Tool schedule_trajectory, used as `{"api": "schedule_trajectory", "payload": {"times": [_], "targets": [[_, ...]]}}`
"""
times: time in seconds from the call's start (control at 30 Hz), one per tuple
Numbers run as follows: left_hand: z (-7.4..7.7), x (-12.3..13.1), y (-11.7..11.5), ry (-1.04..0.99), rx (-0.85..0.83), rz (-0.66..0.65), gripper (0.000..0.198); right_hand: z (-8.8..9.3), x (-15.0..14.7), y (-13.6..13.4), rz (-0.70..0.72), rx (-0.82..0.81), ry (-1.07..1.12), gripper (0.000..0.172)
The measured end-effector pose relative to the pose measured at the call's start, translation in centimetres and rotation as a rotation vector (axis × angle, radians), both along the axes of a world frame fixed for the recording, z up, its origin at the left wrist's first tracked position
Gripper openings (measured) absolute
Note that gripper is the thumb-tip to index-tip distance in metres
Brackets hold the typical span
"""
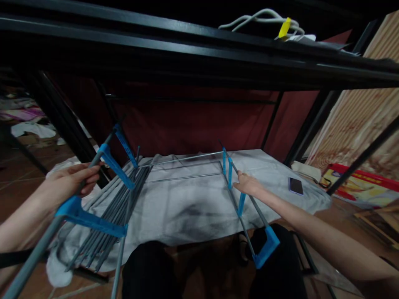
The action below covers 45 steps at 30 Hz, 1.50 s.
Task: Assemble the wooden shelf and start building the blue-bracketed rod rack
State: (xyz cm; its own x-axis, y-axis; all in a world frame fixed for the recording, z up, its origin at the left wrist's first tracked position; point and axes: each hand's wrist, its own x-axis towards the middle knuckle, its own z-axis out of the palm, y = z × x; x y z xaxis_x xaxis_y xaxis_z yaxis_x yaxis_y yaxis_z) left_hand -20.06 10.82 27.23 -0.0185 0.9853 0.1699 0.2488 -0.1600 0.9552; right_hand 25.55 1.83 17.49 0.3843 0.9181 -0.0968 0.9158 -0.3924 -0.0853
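Note:
In the head view, a partly joined rack of thin grey tubes and blue plastic connectors spans the white cloth. My left hand [76, 178] is closed round the outer left grey tube [39, 245], between a lower blue connector [93, 220] and an upper blue connector [116, 166]. My right hand [247, 183] is closed on the outer right grey tube [258, 209], its fingertips near a blue connector [230, 172]. Another blue connector [266, 247] sits at that tube's near end, above my knee. Two thin crossbars [187, 177] run between the sides.
A bundle of loose grey tubes [109, 224] lies at the left on the white cloth [181, 211]. A phone [295, 186] rests on the cloth's right part. Overhead runs a black metal beam [156, 41] with white cables [262, 17] above it. A colourful box [358, 182] stands at right.

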Motion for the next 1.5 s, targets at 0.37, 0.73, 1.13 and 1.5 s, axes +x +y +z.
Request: {"api": "schedule_trajectory", "payload": {"times": [0.37, 0.73, 1.13, 1.5], "targets": [[-1.3, -1.4, 1.7, -0.025, -0.056, -0.095, 0.037, -2.4, 4.4, 2.1, -0.023, 0.077, 0.107, 0.044], [-2.5, -2.3, 1.5, -0.037, -0.136, -0.075, 0.028, -4.1, 6.6, 2.6, -0.09, 0.206, 0.377, 0.049], [-2.6, -0.6, 3.7, -0.021, -0.061, -0.113, 0.03, -4.6, 9.6, 4.3, 0.008, 0.233, 0.297, 0.041], [-3.8, -0.8, 4.4, -0.042, -0.087, -0.187, 0.044, -4.6, 10.7, 4.8, 0.031, 0.204, 0.276, 0.037]]}}
